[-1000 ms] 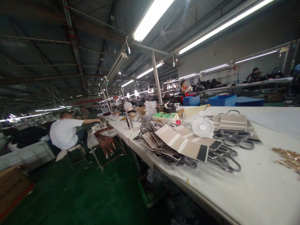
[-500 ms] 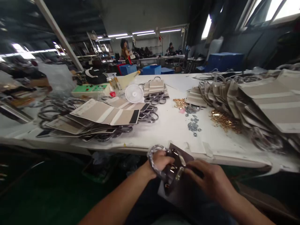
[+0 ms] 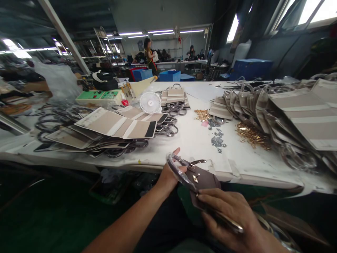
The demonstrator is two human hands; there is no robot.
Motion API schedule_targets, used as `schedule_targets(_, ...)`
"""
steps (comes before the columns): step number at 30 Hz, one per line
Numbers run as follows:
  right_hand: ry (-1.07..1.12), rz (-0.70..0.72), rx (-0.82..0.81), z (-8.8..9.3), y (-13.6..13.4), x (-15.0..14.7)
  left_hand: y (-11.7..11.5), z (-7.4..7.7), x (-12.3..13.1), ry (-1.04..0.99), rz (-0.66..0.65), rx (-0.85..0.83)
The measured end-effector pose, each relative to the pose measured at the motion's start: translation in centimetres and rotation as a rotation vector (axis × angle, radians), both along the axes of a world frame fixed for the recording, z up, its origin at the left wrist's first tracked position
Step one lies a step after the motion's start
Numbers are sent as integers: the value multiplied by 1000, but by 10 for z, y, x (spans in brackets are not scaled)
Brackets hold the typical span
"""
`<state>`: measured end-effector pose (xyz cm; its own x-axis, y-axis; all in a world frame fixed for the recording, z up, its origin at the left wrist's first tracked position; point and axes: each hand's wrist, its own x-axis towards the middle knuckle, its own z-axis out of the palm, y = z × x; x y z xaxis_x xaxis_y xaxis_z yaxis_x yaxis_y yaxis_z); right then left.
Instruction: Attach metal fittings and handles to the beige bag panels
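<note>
A dark brown leather panel (image 3: 204,180) with gold studs and a plastic-wrapped handle (image 3: 176,168) is held in front of the white table's (image 3: 192,140) near edge. My left hand (image 3: 168,174) grips the handle end, fingers closed. My right hand (image 3: 231,214) holds the panel's lower edge, fingers curled round it. A metal strap piece sticks out from the panel's top.
Beige panels with black handles are stacked at left (image 3: 116,127) and in a long row at right (image 3: 286,112). Gold fittings (image 3: 250,135), small dark parts (image 3: 217,140), a white fan (image 3: 150,102) and a green box (image 3: 98,96) lie on the table. People work at far benches.
The camera swung from the hall down to the table. Since half a second ago both hands turned the brown panel, showing its studded face, and the right hand slid lower.
</note>
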<state>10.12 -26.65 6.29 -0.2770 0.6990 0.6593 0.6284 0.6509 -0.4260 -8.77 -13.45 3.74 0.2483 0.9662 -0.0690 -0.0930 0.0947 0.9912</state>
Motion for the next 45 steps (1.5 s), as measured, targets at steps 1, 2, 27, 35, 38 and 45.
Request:
schedule_targets(1,13,18,-23,14,2,8,0,7,-7,25,-34,108)
schedule_targets(2,42,39,-57,28,4,16,0,16,-13,47,-76,212)
schedule_targets(27,-1,190,-1222,54,170,66,-71,-55,-4,-285,-168,-667)
schedule_targets(35,-230,-62,-1079,-15,214,68,-64,-92,32,-340,98,-884)
schedule_targets(38,-168,-242,-861,-10,200,61,-61,-82,39,-400,103,-974)
schedule_targets(45,343,-333,-381,25,121,30,-60,-71,57,-471,134,-1010)
